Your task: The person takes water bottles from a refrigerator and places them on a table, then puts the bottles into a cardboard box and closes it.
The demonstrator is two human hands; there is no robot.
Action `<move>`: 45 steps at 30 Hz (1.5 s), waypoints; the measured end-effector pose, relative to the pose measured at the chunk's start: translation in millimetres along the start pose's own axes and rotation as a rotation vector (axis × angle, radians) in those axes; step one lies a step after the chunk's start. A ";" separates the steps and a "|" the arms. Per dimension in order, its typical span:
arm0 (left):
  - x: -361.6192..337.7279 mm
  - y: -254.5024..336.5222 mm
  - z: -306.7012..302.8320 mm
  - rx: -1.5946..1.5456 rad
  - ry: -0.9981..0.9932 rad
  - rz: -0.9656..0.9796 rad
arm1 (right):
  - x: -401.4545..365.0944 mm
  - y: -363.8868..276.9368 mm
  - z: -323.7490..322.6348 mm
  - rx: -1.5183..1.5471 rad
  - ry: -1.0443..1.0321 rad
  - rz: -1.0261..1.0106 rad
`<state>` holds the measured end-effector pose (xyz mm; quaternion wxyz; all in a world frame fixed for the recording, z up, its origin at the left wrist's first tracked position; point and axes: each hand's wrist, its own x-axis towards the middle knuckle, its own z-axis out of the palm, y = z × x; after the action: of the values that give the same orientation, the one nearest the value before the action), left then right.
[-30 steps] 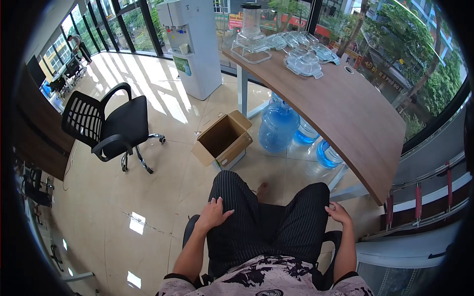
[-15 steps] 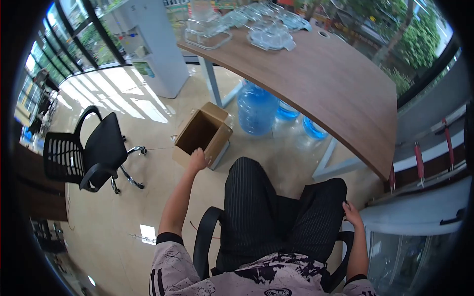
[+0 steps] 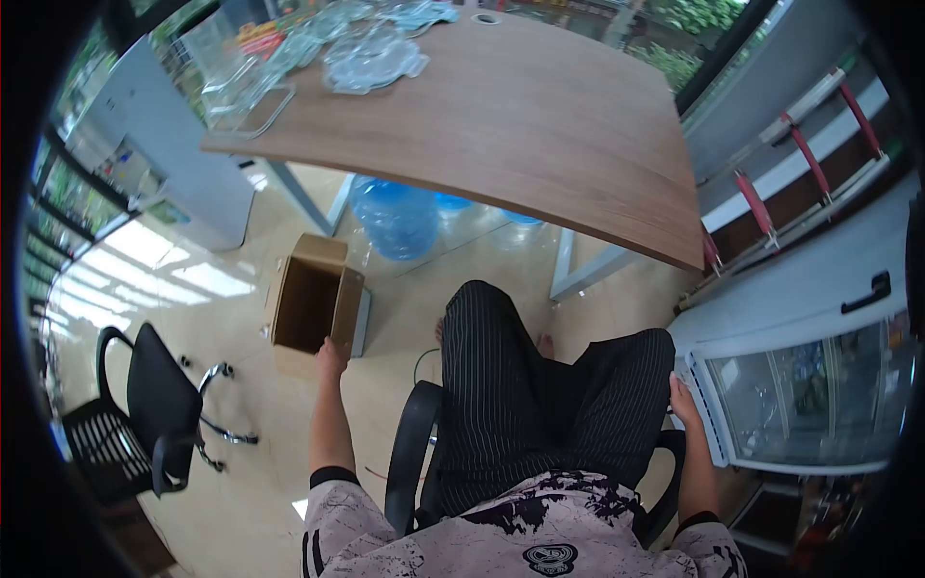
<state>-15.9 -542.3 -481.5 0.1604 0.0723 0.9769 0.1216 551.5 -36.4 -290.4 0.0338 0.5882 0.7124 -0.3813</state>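
My left hand (image 3: 331, 357) is closed on the near edge of an open cardboard box (image 3: 350, 306), which stands on the floor to the left of my knees. The box's flaps are up, and its inside looks dark, with nothing distinguishable in it. At my right thigh, my right hand (image 3: 682, 398) rests beside the striped trousers (image 3: 617, 390); its fingers are partly hidden, and what they touch cannot be made out.
A wooden table (image 3: 540, 125) ahead carries clear plastic containers (image 3: 371, 60). Blue water bottles (image 3: 395, 220) stand beneath it. A black office chair (image 3: 164, 395) is at the left, a glass-door cabinet (image 3: 809, 385) at the right.
The view has turned to the right, so the table, box and office chair appear further left. My left hand remains at the box's near edge, and my right hand is still by my thigh.
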 end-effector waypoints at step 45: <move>-289.3 68.7 -140.4 -0.428 0.198 0.359 | -13.3 -133.5 -369.4 -1.228 1.195 -0.287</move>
<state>216.0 -558.5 -249.0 0.0517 0.1964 0.9115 0.3576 588.2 165.8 44.6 -0.0832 0.4719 0.7578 0.4428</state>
